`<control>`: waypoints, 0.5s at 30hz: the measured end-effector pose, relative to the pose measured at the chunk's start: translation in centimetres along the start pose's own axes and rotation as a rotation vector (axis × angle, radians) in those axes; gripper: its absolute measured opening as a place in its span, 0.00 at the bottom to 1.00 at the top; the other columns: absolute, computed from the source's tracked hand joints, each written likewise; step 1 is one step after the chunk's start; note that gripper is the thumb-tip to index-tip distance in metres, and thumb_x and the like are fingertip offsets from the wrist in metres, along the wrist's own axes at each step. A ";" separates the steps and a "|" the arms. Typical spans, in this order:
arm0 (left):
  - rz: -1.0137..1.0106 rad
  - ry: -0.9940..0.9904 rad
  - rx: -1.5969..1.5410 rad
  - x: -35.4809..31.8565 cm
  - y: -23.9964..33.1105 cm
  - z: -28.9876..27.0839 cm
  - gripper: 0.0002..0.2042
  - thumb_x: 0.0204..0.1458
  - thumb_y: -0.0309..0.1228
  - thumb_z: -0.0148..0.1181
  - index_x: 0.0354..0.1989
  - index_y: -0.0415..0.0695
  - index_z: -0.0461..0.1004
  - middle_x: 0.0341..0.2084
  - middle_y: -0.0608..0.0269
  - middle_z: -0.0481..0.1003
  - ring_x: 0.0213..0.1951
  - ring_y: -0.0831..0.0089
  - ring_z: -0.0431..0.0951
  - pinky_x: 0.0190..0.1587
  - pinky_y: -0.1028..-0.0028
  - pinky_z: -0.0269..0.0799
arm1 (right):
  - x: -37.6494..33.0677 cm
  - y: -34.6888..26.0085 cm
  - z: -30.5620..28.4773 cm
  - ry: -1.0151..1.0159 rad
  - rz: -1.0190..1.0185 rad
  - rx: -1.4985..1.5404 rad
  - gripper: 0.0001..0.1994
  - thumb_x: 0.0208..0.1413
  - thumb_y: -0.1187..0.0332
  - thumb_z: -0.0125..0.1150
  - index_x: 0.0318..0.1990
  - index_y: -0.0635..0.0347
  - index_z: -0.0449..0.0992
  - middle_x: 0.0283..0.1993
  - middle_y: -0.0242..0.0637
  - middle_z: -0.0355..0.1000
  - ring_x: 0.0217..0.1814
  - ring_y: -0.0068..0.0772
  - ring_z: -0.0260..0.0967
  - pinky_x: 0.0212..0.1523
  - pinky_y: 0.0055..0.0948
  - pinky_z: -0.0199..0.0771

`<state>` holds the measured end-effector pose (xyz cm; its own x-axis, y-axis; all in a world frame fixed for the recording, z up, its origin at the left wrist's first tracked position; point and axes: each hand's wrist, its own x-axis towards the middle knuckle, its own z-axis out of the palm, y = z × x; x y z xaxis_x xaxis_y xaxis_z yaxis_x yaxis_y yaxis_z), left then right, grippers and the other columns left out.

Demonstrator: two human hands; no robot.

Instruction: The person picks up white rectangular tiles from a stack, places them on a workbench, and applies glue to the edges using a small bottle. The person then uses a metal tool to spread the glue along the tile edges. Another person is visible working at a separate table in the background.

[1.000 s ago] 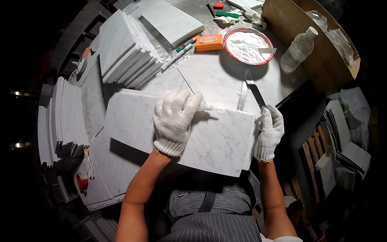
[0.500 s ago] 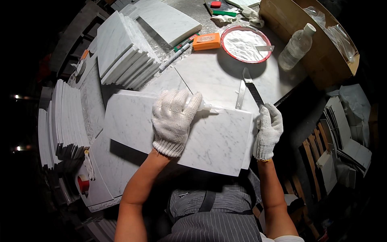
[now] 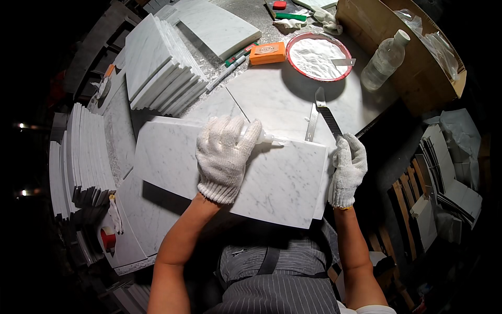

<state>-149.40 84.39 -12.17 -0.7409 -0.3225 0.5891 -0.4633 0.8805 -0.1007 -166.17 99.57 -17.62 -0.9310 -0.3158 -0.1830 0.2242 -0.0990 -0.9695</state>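
A pale, veined marble slab (image 3: 282, 183) lies across the work surface in front of me. Above it, my left hand (image 3: 225, 152) in a white knit glove closes around a small translucent squeeze bottle (image 3: 266, 138); its narrow nozzle points right, close to the slab's far edge, and the glove hides most of its body. Beyond the slab's right end, my right hand (image 3: 349, 165), also gloved, grips a slim tool (image 3: 329, 119) with a dark ridged middle and a shiny tip. A thin metal strip (image 3: 312, 124) stands beside that tool, touching the slab's far edge.
A red-rimmed bowl (image 3: 289, 63) of white powder sits at the back, between an orange box (image 3: 267, 53) and a clear plastic bottle (image 3: 384, 60). Stacked marble tiles (image 3: 151, 57) rise at the left. An open cardboard box (image 3: 366, 31) stands far right; a red tape roll (image 3: 107, 238) lies near left.
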 end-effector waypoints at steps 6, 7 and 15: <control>-0.010 -0.037 -0.007 -0.1 0.0 0.0 0.25 0.38 0.48 0.71 0.46 0.53 0.77 0.44 0.66 0.71 0.51 0.62 0.69 0.57 0.57 0.64 | 0.0 0.1 0.0 0.002 -0.005 -0.004 0.12 0.60 0.72 0.59 0.49 0.67 0.73 0.39 0.34 0.75 0.29 0.13 0.64 0.30 0.15 0.66; -0.009 -0.027 -0.006 -0.1 0.0 0.0 0.25 0.38 0.48 0.71 0.46 0.53 0.77 0.44 0.65 0.71 0.52 0.62 0.69 0.57 0.57 0.64 | 0.0 0.1 0.1 0.002 -0.005 -0.005 0.12 0.60 0.73 0.59 0.49 0.67 0.73 0.39 0.34 0.75 0.29 0.13 0.64 0.30 0.15 0.66; 0.005 0.001 -0.014 0.0 0.0 0.0 0.25 0.36 0.47 0.72 0.45 0.52 0.77 0.44 0.65 0.70 0.52 0.62 0.69 0.55 0.58 0.64 | 0.0 0.2 0.0 0.007 -0.025 -0.019 0.12 0.60 0.72 0.59 0.49 0.67 0.73 0.39 0.35 0.75 0.30 0.13 0.65 0.31 0.15 0.67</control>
<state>-149.37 84.44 -12.15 -0.7428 -0.3179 0.5892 -0.4527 0.8869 -0.0921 -166.17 99.56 -17.86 -0.9383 -0.3071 -0.1592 0.1948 -0.0887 -0.9768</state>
